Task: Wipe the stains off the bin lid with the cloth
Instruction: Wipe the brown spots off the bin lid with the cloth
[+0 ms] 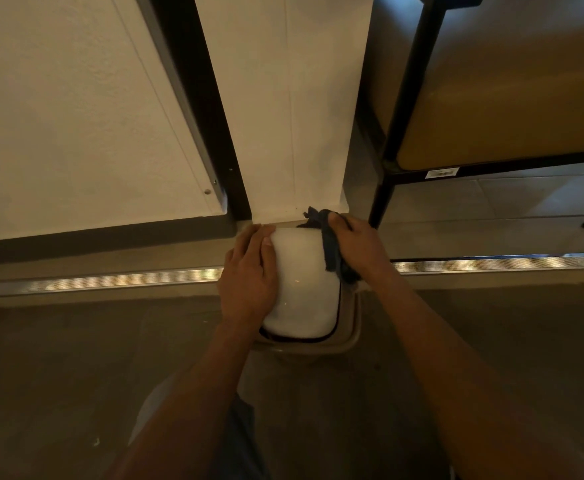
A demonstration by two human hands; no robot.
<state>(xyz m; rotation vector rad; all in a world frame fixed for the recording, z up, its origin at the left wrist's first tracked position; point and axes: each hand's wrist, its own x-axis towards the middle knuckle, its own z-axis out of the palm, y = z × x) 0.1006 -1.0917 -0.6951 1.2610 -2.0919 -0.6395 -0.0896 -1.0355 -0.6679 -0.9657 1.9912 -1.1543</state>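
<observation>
A glossy white domed bin lid (302,285) sits on a beige bin (351,336) on the floor against a white pillar. My left hand (249,271) rests on the lid's left side, fingers laid along its edge and thumb on top. My right hand (359,247) grips a dark blue cloth (330,247) and presses it against the lid's right rear edge. Part of the cloth bunches out behind the fingers at the lid's back. I can make out no stains on the lid in this dim light.
The white pillar (297,109) stands directly behind the bin. To the right a black-framed piece of furniture (397,126) with a tan panel stands on thin legs. A metal threshold strip (110,280) runs across the floor. A white wall panel (76,116) lies to the left.
</observation>
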